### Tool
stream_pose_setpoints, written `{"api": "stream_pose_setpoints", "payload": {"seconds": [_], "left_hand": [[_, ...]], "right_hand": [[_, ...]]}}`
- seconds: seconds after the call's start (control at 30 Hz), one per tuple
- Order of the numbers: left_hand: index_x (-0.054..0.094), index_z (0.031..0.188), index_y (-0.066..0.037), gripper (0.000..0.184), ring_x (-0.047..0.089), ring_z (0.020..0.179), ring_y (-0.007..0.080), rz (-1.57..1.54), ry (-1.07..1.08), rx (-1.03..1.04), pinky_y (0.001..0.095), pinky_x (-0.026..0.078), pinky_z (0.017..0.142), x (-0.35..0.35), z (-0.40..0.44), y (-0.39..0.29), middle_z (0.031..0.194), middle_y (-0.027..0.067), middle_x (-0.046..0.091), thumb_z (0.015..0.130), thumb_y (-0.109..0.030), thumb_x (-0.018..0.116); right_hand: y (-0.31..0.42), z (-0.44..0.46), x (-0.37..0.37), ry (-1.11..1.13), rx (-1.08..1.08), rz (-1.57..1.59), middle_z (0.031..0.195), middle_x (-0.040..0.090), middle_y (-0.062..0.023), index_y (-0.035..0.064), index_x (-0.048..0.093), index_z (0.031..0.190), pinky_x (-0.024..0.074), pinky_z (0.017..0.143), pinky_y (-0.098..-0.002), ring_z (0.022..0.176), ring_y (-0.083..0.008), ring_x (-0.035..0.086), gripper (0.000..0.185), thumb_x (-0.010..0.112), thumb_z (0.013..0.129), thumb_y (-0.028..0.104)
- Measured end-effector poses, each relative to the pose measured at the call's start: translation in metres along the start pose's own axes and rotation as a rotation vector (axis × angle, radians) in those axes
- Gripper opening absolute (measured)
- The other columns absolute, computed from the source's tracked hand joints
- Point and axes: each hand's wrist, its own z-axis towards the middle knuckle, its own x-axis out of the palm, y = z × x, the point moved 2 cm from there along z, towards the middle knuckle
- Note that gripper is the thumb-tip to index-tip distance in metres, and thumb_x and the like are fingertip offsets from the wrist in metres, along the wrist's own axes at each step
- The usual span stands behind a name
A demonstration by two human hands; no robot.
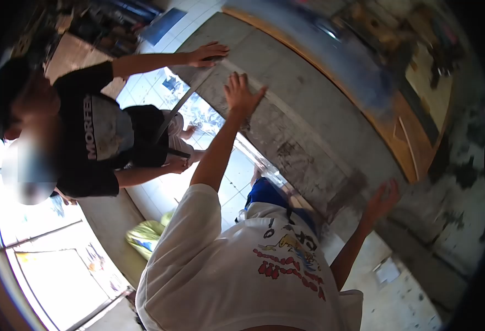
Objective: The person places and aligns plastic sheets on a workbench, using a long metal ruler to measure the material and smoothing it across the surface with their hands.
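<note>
My left hand [243, 95] rests on a wide grey sheet [308, 94], its fingers spread and nothing held in them. Near the sheet's lower right end is my right hand [382, 203], slightly blurred, its fingers apart and a little bent, with nothing visible in it. A pale straight band runs lengthwise across the sheet between my hands. The near part of the sheet's surface is dark and stained.
On the left, a person in a black shirt [102, 129] lays one hand [208, 55] on the sheet; the other hand [177, 164] holds a thin dark strip. Wooden board [408, 149] lies beyond. A yellow-green bag [146, 237] and a white surface [388, 298] are nearby.
</note>
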Motion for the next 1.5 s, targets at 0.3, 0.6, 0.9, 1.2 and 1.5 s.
{"api": "stream_pose_setpoints", "payload": {"seconds": [0.3,0.6,0.9,1.2,1.5], "left_hand": [[0.034,0.134,-0.005,0.085,0.013,0.138,0.0329,-0.182,-0.028,-0.030,0.0549,0.014,0.107,0.002,0.007,0.010,0.145,0.0215,0.021,0.076,-0.063,0.055],[0.041,0.130,-0.004,0.081,0.012,0.139,0.0314,-0.225,0.062,-0.071,0.0531,0.017,0.107,-0.004,0.015,0.014,0.147,0.0196,0.019,0.076,-0.064,0.053],[0.046,0.123,-0.001,0.079,0.013,0.139,0.0317,-0.244,0.054,-0.069,0.0528,0.019,0.105,-0.002,0.016,0.019,0.147,0.0204,0.018,0.076,-0.064,0.053],[0.041,0.129,-0.005,0.081,0.013,0.139,0.0312,-0.228,0.066,-0.074,0.0525,0.017,0.106,-0.006,0.018,0.017,0.147,0.0202,0.019,0.076,-0.065,0.052],[0.040,0.131,-0.006,0.082,0.014,0.138,0.0319,-0.215,0.047,-0.071,0.0558,0.018,0.106,-0.006,0.016,0.016,0.145,0.0196,0.021,0.076,-0.066,0.051]], "right_hand": [[0.395,0.156,0.231,0.835,-0.849,0.552,0.098,0.062,-0.0116,0.0037,0.060,0.103,0.0476,0.079,-0.0366,0.093,-0.0301,0.060,0.019,0.056,0.088,0.015],[0.521,0.129,0.508,0.958,-1.283,0.123,0.108,0.060,-0.0078,0.0116,0.055,0.111,0.0470,0.083,-0.0398,0.098,-0.0265,0.058,0.031,0.063,0.081,0.009],[0.536,0.141,0.499,1.264,-1.278,-0.130,0.093,0.064,-0.0076,0.0141,0.059,0.100,0.0476,0.076,-0.0422,0.090,-0.0306,0.060,0.019,0.064,0.082,0.015],[0.500,0.138,0.460,0.892,-1.120,0.032,0.090,0.065,-0.0071,0.0113,0.066,0.090,0.0487,0.076,-0.0403,0.085,-0.0287,0.062,0.013,0.060,0.080,0.018],[0.475,0.143,0.440,0.998,-1.113,-0.046,0.095,0.067,-0.0082,0.0220,0.071,0.096,0.0499,0.073,-0.0411,0.088,-0.0276,0.064,0.022,0.054,0.082,0.017]]}}
